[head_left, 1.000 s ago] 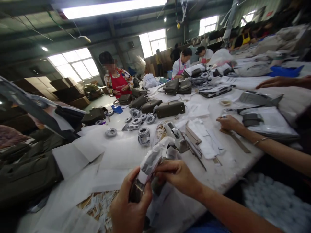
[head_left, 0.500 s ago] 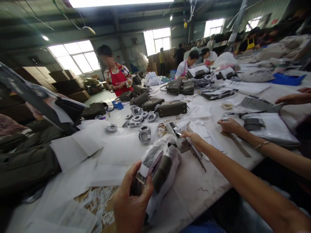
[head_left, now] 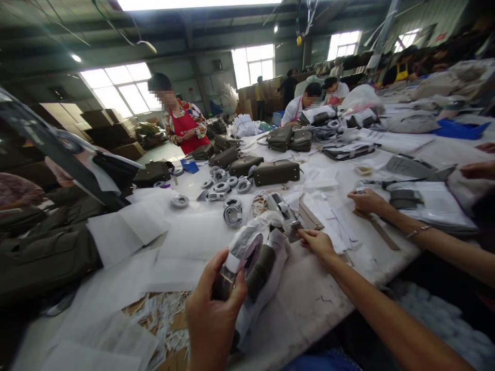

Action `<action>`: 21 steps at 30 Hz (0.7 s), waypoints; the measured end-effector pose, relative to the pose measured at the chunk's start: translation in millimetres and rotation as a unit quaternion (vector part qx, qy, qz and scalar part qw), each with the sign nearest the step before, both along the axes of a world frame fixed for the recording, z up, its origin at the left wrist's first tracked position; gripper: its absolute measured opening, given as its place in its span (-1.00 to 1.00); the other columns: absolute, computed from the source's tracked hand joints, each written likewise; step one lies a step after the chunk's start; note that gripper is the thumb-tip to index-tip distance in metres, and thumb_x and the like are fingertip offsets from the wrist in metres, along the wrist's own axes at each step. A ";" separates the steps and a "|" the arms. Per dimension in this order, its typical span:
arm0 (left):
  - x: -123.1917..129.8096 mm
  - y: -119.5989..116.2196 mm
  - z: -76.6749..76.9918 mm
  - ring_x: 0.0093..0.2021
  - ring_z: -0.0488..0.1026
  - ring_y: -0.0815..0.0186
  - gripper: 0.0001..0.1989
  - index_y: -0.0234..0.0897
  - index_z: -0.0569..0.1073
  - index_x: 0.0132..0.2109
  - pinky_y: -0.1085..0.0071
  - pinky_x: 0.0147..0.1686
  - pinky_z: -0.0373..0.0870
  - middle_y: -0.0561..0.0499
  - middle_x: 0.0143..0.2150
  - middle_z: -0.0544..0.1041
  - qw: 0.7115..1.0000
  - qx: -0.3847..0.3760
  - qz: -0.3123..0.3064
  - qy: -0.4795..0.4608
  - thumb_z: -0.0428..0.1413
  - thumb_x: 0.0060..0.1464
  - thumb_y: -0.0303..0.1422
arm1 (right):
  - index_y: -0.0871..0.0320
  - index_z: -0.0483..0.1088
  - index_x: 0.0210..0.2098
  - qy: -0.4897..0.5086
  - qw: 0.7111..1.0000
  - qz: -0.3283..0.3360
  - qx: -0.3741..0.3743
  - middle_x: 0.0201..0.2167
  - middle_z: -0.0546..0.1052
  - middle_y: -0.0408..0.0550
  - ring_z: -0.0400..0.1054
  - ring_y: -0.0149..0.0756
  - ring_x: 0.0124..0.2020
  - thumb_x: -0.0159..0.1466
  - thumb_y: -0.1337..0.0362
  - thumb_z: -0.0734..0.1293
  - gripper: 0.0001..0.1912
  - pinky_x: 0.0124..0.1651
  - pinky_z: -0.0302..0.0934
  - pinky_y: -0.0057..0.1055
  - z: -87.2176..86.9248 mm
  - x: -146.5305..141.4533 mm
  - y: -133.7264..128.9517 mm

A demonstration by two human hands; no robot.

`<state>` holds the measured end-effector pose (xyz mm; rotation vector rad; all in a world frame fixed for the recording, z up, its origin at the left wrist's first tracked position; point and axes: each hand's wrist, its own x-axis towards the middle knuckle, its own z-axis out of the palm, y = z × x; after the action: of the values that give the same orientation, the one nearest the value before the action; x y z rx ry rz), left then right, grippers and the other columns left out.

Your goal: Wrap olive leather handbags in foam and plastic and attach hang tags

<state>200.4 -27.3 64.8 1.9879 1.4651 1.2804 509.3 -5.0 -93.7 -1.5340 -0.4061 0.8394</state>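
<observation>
My left hand (head_left: 216, 304), low in the middle, grips one end of a dark strap bundle (head_left: 245, 250) wrapped in white film. Beneath it is a dark green bag (head_left: 261, 273) in white wrapping. Right of the bundle, my right hand (head_left: 317, 245) has its fingers pinched together at the front end of a grey tape dispenser (head_left: 284, 214). What those fingertips hold is too small to make out. Behind the dispenser lie a brown card strip (head_left: 310, 212) and white paper sheets.
Green bags (head_left: 276, 172) and several wrapped strap coils (head_left: 232, 212) sit farther back. White sheets (head_left: 193, 237) cover the left side. Another person's hand (head_left: 367, 200) is at the right, near a wrapped bag (head_left: 444, 206). Across the table stands a person in a red apron (head_left: 187, 129).
My right hand has moved down and slightly right, from the dispenser's top to its front end. My left hand keeps its grip on the bundle. A co-worker's hand at the far right has drawn back.
</observation>
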 end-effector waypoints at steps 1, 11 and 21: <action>0.2 0.9 -0.1 -0.22 0.60 0.27 -0.61 -0.17 0.55 0.01 0.50 -0.30 0.50 0.02 -0.11 0.65 1.000 -0.013 -0.001 -0.010 0.24 0.03 -0.17 | 0.22 0.56 -0.48 -0.001 1.000 -0.003 -0.002 -0.42 0.63 0.12 0.40 -0.35 -0.57 -0.08 0.11 0.58 -0.68 -0.44 0.40 -0.38 -1.2 1.6 1.6; 7.3 10.1 -0.7 -0.05 0.58 0.18 -0.58 -0.23 0.54 0.04 0.36 -0.10 0.52 -0.06 -0.07 0.64 0.990 -0.088 -0.059 -0.092 0.25 0.03 -0.22 | 0.21 0.60 -0.23 -0.087 0.980 0.114 0.136 -0.33 0.62 0.03 0.41 -0.32 -0.43 0.07 0.01 0.52 -0.58 -0.28 0.38 -0.35 86.0 -61.4 -52.1; 10.4 4.0 -0.7 -0.03 0.57 0.18 -0.57 -0.23 0.50 0.10 0.33 -0.07 0.52 -0.06 -0.01 0.62 0.989 -0.074 -0.088 -0.090 0.23 0.07 -0.27 | 0.15 0.57 -0.43 -0.103 0.935 0.283 0.187 -0.51 0.56 -0.11 0.38 -0.36 -0.49 0.16 0.03 0.47 -0.71 -0.41 0.25 -0.47 155.7 -150.7 -48.8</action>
<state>210.8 -23.3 64.1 1.8093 1.2335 1.2053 358.7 -53.8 61.9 -1.1555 -1.1361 0.9704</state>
